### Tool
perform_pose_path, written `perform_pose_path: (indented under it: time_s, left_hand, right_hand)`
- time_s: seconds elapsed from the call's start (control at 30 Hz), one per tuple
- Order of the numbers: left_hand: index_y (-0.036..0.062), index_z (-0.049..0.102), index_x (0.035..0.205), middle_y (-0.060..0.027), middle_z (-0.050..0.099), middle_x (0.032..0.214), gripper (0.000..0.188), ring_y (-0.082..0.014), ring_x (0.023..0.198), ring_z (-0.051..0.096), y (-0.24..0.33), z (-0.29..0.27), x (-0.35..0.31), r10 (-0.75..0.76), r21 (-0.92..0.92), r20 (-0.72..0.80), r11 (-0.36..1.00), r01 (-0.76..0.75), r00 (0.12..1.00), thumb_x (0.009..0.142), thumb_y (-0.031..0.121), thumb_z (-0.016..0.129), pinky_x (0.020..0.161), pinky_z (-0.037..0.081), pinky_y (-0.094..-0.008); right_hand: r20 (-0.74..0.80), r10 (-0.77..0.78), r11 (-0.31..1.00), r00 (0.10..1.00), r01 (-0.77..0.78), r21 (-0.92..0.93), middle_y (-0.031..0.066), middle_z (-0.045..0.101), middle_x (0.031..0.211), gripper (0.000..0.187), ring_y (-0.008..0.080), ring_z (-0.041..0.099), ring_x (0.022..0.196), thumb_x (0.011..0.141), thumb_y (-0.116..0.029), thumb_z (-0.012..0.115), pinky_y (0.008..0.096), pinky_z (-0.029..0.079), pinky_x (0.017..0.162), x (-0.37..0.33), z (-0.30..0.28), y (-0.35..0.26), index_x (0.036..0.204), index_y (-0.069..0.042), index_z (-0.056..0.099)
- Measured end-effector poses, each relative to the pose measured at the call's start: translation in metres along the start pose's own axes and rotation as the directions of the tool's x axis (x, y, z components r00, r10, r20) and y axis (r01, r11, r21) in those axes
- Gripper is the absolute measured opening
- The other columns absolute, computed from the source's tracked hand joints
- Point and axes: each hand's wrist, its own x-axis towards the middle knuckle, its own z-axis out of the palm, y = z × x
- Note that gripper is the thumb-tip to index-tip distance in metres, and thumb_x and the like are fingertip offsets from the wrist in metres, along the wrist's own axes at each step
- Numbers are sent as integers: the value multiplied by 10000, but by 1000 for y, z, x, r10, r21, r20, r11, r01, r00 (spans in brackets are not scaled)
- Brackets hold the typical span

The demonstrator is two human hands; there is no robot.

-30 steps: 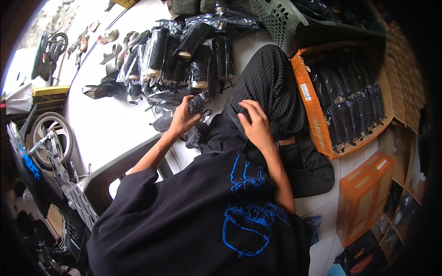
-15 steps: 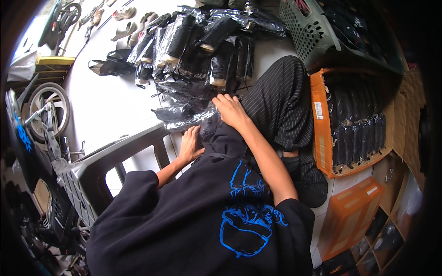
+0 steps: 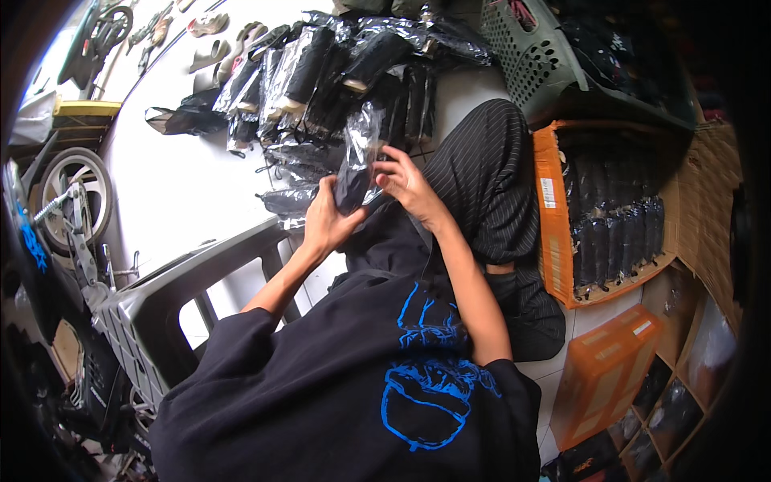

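In front of my lap I hold up a black rolled bundle (image 3: 351,181) in a clear plastic sleeve, tilted with its loose, glossy end (image 3: 365,124) pointing away from me. My left hand (image 3: 328,218) is closed around its near part, thumb across it. My right hand (image 3: 407,190) is at the bundle's right side with fingers spread and slightly bent; whether the fingertips touch the plastic is hard to see. Just beyond lies a pile of similar plastic-wrapped black bundles (image 3: 309,68), some with pale ends and small cord loops.
An orange-taped carton (image 3: 554,213) holding rows of wrapped black bundles stands open at right. Behind it is a grey-green perforated basket (image 3: 534,60). A closed orange-taped box (image 3: 606,377) lies nearer. A grey plastic frame (image 3: 173,301) stands at left, with a motorbike wheel (image 3: 76,197) beyond.
Both hands have risen from the near edge of the pile. A wrapped bundle is now lifted upright in my left hand, and my right hand has come off the plastic with fingers spread.
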Motion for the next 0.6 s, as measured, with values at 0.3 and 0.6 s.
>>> perform_pose_path:
  time_s: [0.3, 0.6]
  left_hand:
    - [51, 164, 1495, -201, 278, 1480, 1186, -332, 1176, 471, 111, 20, 27, 621, -477, 247, 746, -464, 744, 590, 229, 910, 925, 483, -405]
    - [80, 436, 1390, -203, 406, 1379, 877, -364, 1195, 512, 154, 67, 20, 785, -410, 195, 610, -678, 588, 632, 132, 874, 896, 531, -397]
  right_hand:
    - [-420, -125, 911, 899, 272, 310, 50, 553, 1212, 506, 148, 509, 1130, 918, -310, 662, 307, 397, 974, -57, -48, -54, 1314, -53, 480]
    - [-601, -209, 897, 772, 396, 197, 55, 591, 1128, 464, 119, 554, 1041, 903, -249, 674, 282, 445, 904, -117, -56, -94, 1268, -12, 513]
